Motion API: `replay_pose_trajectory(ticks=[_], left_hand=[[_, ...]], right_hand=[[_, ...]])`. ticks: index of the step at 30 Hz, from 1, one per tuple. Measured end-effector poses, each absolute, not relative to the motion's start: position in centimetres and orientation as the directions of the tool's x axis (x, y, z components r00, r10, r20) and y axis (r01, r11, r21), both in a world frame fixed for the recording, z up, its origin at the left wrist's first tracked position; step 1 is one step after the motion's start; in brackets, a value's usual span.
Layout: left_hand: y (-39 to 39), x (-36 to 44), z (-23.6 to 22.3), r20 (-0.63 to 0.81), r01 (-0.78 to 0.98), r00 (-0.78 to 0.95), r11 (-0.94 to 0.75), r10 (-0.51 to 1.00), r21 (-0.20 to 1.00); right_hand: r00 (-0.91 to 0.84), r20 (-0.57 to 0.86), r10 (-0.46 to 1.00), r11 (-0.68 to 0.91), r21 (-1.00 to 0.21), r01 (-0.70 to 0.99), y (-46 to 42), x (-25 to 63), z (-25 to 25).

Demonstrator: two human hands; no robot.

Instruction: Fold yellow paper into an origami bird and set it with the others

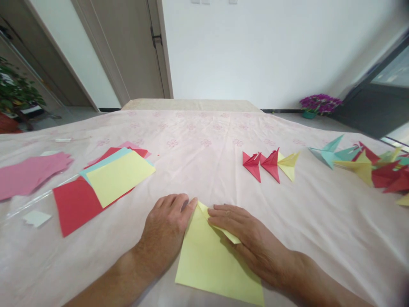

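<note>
A yellow paper sheet [211,262] lies on the pink tablecloth [204,145] right in front of me, with one corner folded over. My left hand [166,232] rests beside its left edge, fingers curled, the fingertips touching the top corner. My right hand [246,236] lies flat on the folded flap, fingers stretched out and pressing it down.
A stack of yellow, blue, red and pink sheets [105,183] lies to the left, with pink paper [30,172] further left. Folded red and yellow paper figures [271,165] sit ahead to the right, and several more [370,164] at the far right.
</note>
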State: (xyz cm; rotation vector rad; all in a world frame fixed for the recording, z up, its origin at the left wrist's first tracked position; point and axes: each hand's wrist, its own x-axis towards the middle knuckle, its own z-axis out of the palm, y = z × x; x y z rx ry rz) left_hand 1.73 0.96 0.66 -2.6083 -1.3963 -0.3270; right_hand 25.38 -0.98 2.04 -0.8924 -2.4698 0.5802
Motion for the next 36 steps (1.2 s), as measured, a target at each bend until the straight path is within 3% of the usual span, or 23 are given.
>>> replay_pose_trajectory(ticks=[4,10,24,36], left_hand=[[0.9,1.6,0.8,0.251,0.834,0.543,-0.549,0.801,-0.053],[0.9,1.4,0.9,0.227,0.827,0.551,-0.561,0.803,-0.021],[1.1,1.3,1.4,0.219,0.822,0.546,-0.567,0.809,0.044],[1.1,1.6,1.3,0.274,0.816,0.552,-0.578,0.787,0.014]], right_hand=[[-0.631,0.306,0.712,0.677,-0.536,0.504,-0.9,25.9,1.5],[-0.555,0.243,0.796,0.585,-0.544,0.602,-1.3,26.2,1.5],[-0.658,0.23,0.717,0.696,-0.289,0.657,-1.7,26.0,2.3],[-0.614,0.255,0.747,0.664,-0.228,0.712,-2.4,26.4,1.9]])
